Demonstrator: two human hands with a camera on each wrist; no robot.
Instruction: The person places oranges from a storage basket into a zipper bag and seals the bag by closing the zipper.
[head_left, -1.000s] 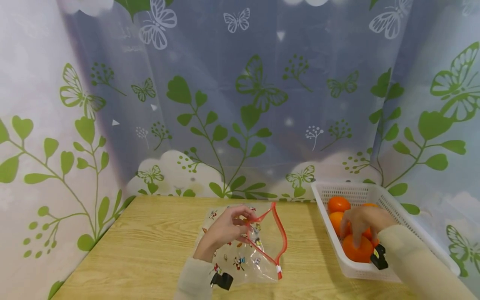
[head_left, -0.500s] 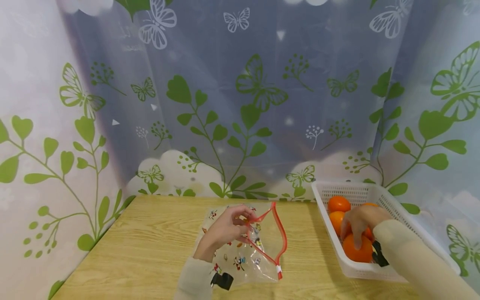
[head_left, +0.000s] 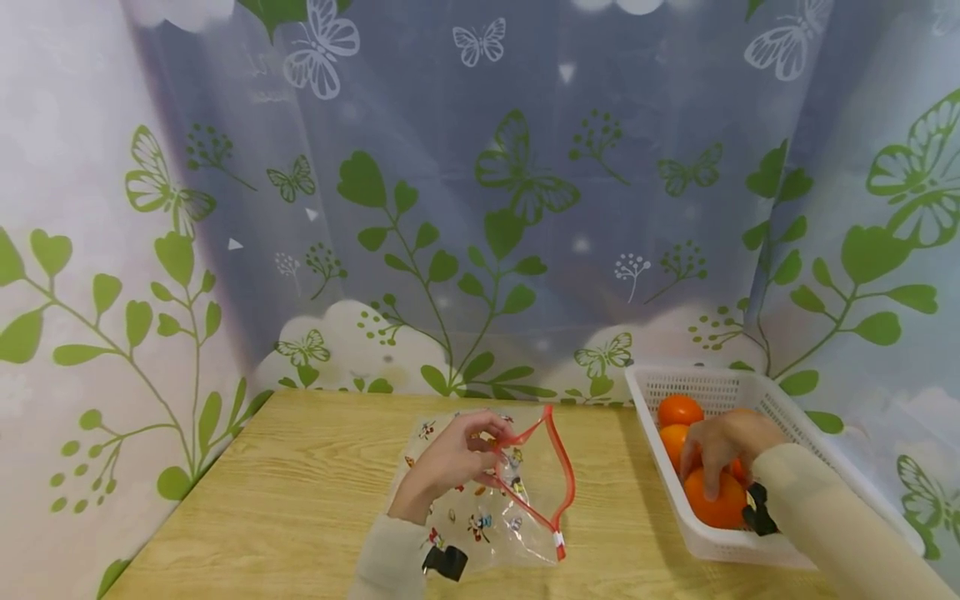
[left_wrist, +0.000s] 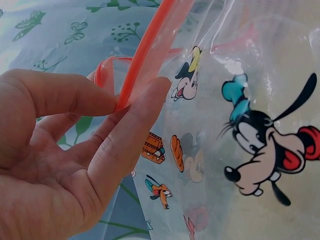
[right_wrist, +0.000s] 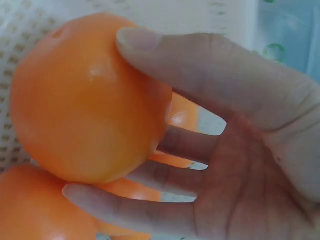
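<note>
A clear zip bag (head_left: 525, 529) with cartoon prints lies on the table, its red zip edge (head_left: 567, 475) spread apart into a loop. My left hand (head_left: 453, 458) pinches one side of that edge between thumb and fingers, as the left wrist view shows close up. Over at the right, my right hand (head_left: 727, 442) reaches into a white basket. It holds an orange (right_wrist: 90, 100), thumb on one side and fingers curled under the other. More oranges (right_wrist: 40, 205) lie beside and behind this one, partly hidden by the hand.
The white perforated basket (head_left: 708, 546) stands at the table's right end, with an orange (head_left: 680, 410) near its back left corner. Wooden table surface (head_left: 300, 483) extends left of the bag. Printed curtains (head_left: 450, 208) close off the back and both sides.
My right wrist and sleeve have turned slightly over the basket, with the fingers around the same orange. My left hand and the bag keep their place.
</note>
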